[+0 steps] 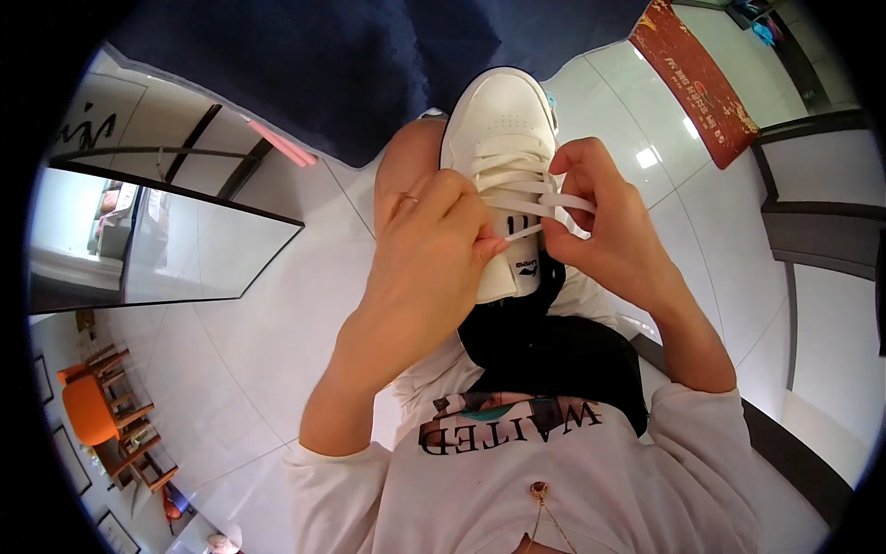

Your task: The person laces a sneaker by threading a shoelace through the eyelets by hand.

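Note:
A white sneaker on a raised foot points away from me, its tongue toward my body. White laces cross its front in several rows. My left hand is at the shoe's left side, thumb and fingers pinched on a lace near the tongue. On the other side, my right hand has its fingers curled around a loop of lace beside the eyelets. Part of the shoe's left side is hidden behind my left hand.
A dark blue cloth hangs at the top. A red mat lies on the tiled floor at upper right. At left stand a mirror-like panel and an orange chair. Dark-edged furniture is at right.

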A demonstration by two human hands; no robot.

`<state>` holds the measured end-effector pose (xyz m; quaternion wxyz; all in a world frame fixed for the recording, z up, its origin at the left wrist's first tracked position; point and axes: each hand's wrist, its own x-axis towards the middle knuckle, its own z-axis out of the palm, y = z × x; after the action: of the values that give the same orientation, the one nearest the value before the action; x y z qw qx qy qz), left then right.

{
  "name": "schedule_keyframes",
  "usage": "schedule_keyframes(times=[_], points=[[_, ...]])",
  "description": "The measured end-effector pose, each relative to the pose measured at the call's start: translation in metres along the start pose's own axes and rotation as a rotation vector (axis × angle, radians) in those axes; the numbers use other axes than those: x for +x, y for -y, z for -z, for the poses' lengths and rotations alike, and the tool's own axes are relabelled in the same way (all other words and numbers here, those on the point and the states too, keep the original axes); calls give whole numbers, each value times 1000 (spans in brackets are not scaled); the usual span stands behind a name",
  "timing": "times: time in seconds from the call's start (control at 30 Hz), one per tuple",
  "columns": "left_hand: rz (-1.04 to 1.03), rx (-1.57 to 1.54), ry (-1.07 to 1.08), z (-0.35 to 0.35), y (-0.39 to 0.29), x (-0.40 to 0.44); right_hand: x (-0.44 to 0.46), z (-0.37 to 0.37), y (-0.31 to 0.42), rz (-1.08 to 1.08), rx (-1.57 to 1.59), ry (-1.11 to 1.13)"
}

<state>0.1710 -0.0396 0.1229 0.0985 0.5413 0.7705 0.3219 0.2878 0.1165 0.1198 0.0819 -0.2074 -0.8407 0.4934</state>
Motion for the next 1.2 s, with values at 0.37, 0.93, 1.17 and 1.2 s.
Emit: schedule_keyframes(times=[0.37,0.93,1.17,1.2], points=[[-41,-407,-16,27,-3,30,12,50,36,263,316,29],[-136,-1000,-176,129,64,10,30,104,10,369,405,-211],[140,-1072,-309,137,75,-24,35,43,41,342,285,114],[137,-1208,-402,144,80,-30,36,28,32,376,291,113]])
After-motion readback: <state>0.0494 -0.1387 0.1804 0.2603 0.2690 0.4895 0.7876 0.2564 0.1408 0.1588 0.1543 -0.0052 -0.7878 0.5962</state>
